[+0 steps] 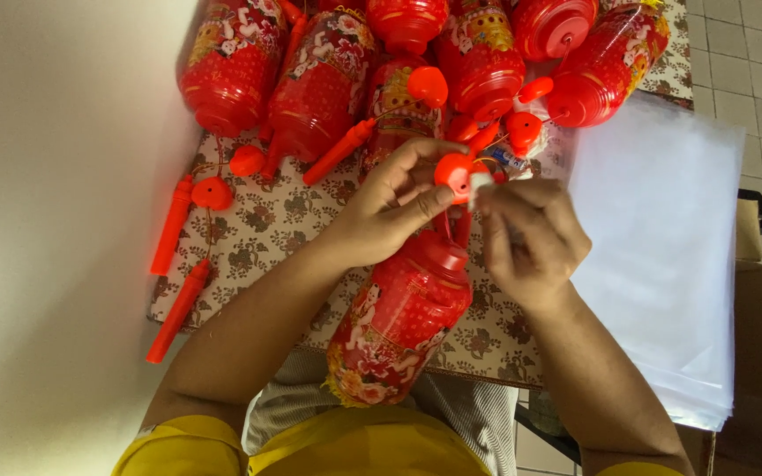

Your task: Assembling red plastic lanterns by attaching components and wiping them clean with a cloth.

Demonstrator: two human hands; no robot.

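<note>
Where a flower-patterned cloth covers the surface (257,238), a heap of red printed lanterns (319,79) with orange handle sticks lies at the far side beside a stack of white sheets (663,264), and one red lantern (399,322) rests near the person's lap, just below both hands. The left hand (390,207) pinches a small round orange cap (453,172) above that lantern, while the right hand (531,238) grips a small white piece (480,183) touching the cap.
</note>
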